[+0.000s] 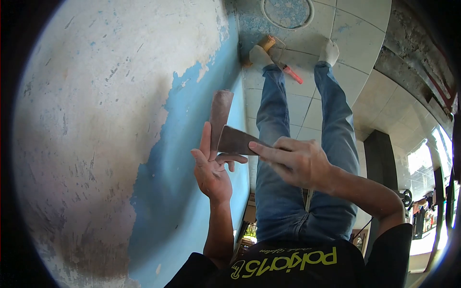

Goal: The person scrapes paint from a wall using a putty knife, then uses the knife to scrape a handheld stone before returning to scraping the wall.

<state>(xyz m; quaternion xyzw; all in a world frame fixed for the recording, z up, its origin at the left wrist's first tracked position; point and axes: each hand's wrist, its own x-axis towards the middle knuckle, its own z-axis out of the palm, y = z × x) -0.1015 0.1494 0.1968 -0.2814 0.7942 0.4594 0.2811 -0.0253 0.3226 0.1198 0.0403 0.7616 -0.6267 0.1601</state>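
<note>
My left hand (213,175) is palm up, with a brown, dusty strip (221,108) that looks like rolled or folded sandpaper between its fingers. The strip stands up past my fingertips; its lower end is hidden. My right hand (305,163) grips a putty knife (236,140) with a dark, flat blade that widens toward its tip. My index finger lies along the blade, while the handle is hidden in my hand. The blade's wide edge meets or overlaps the strip, just above my left fingers.
Left of me rises a wall (189,201) with blue paint and a large scraped, whitish area. A paint roller (293,74) with a red handle lies on the tiled floor (307,113) between my feet. Beyond it stands a round pail or lid (288,12) with blue paint marks.
</note>
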